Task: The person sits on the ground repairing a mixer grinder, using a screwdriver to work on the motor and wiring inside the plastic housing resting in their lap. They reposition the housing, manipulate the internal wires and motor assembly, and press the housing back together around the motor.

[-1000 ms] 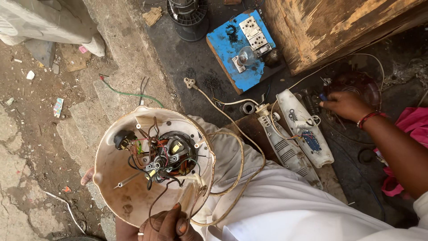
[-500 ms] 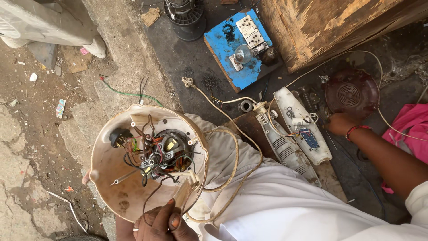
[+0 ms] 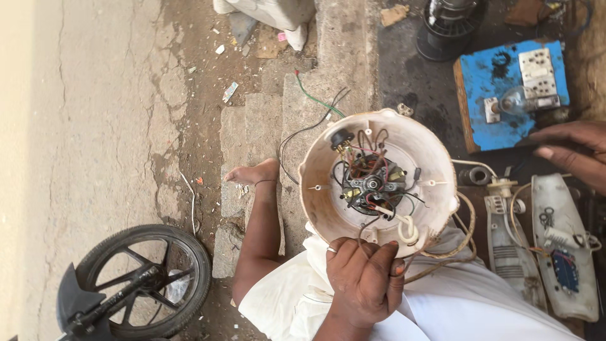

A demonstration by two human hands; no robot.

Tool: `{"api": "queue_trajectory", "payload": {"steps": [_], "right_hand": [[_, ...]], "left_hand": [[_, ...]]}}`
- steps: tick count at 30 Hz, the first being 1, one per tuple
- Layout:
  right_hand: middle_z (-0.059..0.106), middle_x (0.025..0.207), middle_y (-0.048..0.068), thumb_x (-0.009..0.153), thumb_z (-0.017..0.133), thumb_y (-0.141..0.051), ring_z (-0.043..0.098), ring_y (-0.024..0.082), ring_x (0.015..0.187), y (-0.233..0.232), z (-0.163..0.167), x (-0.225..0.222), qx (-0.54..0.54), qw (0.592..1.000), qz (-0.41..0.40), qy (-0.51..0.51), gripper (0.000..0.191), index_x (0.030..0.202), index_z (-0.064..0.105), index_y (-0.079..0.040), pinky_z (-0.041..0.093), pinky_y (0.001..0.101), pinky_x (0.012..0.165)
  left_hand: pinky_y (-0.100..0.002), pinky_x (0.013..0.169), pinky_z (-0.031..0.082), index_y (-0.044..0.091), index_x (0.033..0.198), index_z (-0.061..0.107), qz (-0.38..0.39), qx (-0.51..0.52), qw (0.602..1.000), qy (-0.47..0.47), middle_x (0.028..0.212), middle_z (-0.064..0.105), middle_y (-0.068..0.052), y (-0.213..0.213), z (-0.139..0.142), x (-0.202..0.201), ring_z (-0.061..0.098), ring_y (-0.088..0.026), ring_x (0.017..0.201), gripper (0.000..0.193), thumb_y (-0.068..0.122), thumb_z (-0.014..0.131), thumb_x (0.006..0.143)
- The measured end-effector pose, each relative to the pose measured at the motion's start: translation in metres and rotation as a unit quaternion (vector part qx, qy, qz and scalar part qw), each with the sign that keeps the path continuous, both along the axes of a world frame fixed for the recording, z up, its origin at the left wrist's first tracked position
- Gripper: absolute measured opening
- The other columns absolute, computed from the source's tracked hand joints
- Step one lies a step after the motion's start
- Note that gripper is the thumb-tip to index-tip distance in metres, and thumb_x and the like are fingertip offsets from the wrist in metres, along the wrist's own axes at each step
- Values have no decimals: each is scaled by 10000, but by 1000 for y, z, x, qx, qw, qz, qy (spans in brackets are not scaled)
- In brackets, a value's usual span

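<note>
Head view, the only 1 on offer, looking straight down. The left hand (image 3: pixel 365 281) sits at the bottom of the picture, fingers curled tight round the near rim of the round cream fan housing (image 3: pixel 328 196), and pinched in with that grip are a few thin wires running up into the shell. So the left is closed, on the housing's edge and its leads. The housing lies open side up across the lap, over the white cloth (image 3: pixel 454 309), its bowl spreading up and away from the hand. In its middle sits the motor block (image 3: pixel 372 183), a tangle of red, black and white wires around it.

Over to the right hand (image 3: pixel 571 151), coming in from the right edge. Fingers stretched out fairly flat, lying at the lower edge of the blue switch board (image 3: pixel 489 95) that carries a clear bulb (image 3: pixel 514 101). Whether it has anything pinched under those fingers, I cannot tell.

The relation that counts: the motor block lies directly above the left hand, just inside the rim it holds, while the right hand is well apart, off to the housing's right. Left is clearly nearer. The housing is round, no long axis to speak of.

Round about: 2 white casings (image 3: pixel 565 252) to the right, a bare foot (image 3: pixel 252 173) on stone steps, a black wheel (image 3: pixel 145 281) at lower left.
</note>
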State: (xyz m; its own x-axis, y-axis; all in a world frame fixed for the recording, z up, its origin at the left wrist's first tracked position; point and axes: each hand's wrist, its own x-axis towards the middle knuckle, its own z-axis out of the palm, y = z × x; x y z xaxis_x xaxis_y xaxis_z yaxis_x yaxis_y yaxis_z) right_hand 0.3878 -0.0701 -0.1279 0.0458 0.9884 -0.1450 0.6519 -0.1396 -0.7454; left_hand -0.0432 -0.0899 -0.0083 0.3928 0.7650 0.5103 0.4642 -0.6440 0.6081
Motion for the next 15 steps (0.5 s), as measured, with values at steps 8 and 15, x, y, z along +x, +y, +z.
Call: {"api": "queue_trajectory", "payload": {"steps": [8,15], "right_hand": [[767,1048,51,784,725,-267,683,227,1044,106,168,-142,216,832,481,-173,310,1056,772,-125,536,393,892],[711,860,33,847,693,-312,641,233,952,121,187,-195,-25,743,615,-263,192,791,730,-132,482,384,965]], "left_hand": [[-426,780,446,29,1100,699,15,11,999,-32,840,613,-70,4,-7,6,579,-256,758,215,156,744,933],[-438,795,438,9,1123,689,3,23,998,-53,874,624,-77,-1,-11,4,587,-268,793,249,154,751,931]]}}
